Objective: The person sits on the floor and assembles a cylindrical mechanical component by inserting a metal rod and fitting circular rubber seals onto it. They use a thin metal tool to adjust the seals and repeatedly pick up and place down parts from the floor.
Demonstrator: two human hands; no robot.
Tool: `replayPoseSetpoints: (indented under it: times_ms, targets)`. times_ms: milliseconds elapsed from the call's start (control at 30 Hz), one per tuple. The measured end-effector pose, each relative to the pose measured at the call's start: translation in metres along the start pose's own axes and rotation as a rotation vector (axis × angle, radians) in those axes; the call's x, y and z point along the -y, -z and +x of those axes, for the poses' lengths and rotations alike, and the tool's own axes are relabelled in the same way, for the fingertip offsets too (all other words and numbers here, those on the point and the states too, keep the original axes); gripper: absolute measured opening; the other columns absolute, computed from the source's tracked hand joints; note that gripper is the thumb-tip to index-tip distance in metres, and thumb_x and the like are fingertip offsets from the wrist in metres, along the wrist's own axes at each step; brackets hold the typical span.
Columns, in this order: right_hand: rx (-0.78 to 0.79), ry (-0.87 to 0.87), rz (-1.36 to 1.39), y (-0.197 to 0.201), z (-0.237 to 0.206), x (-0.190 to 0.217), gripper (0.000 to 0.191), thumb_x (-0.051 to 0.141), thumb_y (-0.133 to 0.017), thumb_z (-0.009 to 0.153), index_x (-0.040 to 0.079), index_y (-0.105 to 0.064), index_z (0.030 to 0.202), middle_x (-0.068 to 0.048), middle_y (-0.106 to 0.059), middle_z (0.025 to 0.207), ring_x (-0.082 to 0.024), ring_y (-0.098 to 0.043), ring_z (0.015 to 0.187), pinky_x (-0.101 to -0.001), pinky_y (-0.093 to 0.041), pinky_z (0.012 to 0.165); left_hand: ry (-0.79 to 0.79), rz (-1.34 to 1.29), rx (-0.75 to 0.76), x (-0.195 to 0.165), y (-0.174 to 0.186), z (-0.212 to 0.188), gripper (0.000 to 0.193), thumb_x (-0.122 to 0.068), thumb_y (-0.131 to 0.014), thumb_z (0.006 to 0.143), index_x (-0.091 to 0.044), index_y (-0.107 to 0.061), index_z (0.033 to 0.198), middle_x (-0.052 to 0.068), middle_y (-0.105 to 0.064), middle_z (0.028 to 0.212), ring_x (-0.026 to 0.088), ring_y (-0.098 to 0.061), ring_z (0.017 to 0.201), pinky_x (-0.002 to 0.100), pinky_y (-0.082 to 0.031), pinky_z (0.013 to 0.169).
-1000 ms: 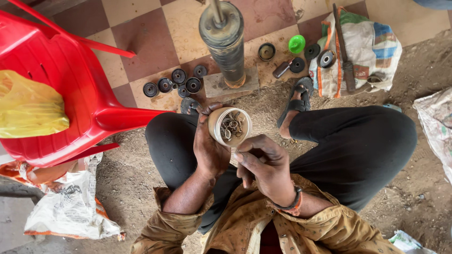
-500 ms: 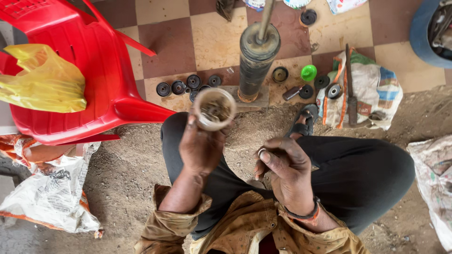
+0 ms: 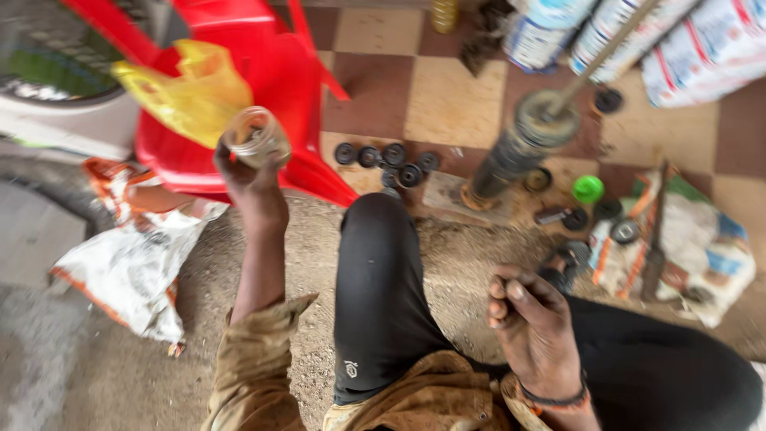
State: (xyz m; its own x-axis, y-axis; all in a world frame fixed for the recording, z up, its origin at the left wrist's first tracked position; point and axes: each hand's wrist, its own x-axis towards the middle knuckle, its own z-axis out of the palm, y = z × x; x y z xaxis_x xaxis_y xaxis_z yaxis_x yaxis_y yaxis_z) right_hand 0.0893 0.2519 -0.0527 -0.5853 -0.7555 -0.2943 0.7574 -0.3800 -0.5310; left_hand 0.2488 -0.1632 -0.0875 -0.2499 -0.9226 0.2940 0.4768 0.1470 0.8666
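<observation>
My left hand (image 3: 249,179) is raised toward the red plastic chair (image 3: 239,96), its grip wrapped around a small round container (image 3: 257,137) of small metal parts, just beside the yellow bag (image 3: 191,88). My right hand (image 3: 533,323) hangs over my knee, fingers curled; I cannot tell whether it holds anything.

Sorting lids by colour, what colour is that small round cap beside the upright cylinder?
Bright green cap, clearest in the head view.
</observation>
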Motion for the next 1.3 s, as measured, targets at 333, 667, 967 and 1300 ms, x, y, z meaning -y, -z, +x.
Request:
replayPoseSetpoints:
  times_ms: [333, 667, 967, 1300]
  targets:
    - [-0.013, 0.081, -0.106, 0.007, 0.004, -0.003, 0.032, -0.004, -0.064, 0.098, -0.011, -0.066, 0.129, -0.019, -0.072, 0.104, -0.023, -0.071, 0.088, -0.0323, -0.061, 0.073, -0.159, 0.974, -0.148, 0.028, 0.014, 0.055, 0.086, -0.019, -0.092, 0.078, -0.005, -0.04, 0.146, 0.022, -0.059, 0.143, 0.039, -0.06, 0.131, 0.05, -0.047, 0.11]
    - [-0.087, 0.11, -0.124, 0.008, 0.003, 0.003, 0.031, -0.005, -0.064, 0.096, -0.008, -0.068, 0.127, -0.018, -0.071, 0.104, -0.023, -0.071, 0.087, -0.0324, -0.061, 0.073, 0.098, 1.207, -0.236, 0.017, -0.003, 0.058, 0.104, -0.037, -0.095, 0.074, -0.003, -0.031, 0.149, 0.026, -0.06, 0.131, 0.043, -0.059, 0.121, 0.055, -0.043, 0.102]
    - [-0.061, 0.179, -0.154, 0.01, 0.004, 0.027, 0.032, -0.005, -0.066, 0.093, -0.004, -0.069, 0.125, -0.015, -0.072, 0.102, -0.022, -0.071, 0.086, -0.0349, -0.061, 0.072, -0.267, 1.093, -0.214, 0.023, -0.003, 0.038, 0.104, -0.025, -0.097, 0.078, 0.008, -0.03, 0.15, 0.026, -0.056, 0.139, 0.039, -0.057, 0.128, 0.051, -0.047, 0.11]
    - [-0.06, 0.295, -0.209, 0.005, -0.004, 0.052, 0.033, -0.001, -0.07, 0.095, -0.005, -0.068, 0.127, -0.012, -0.071, 0.103, -0.021, -0.07, 0.088, -0.0343, -0.059, 0.075, -0.353, 0.633, 0.619, -0.021, -0.185, -0.045, 0.028, -0.011, -0.087, 0.085, -0.005, -0.076, 0.111, 0.01, -0.065, 0.126, 0.029, -0.061, 0.124, 0.041, -0.05, 0.107]
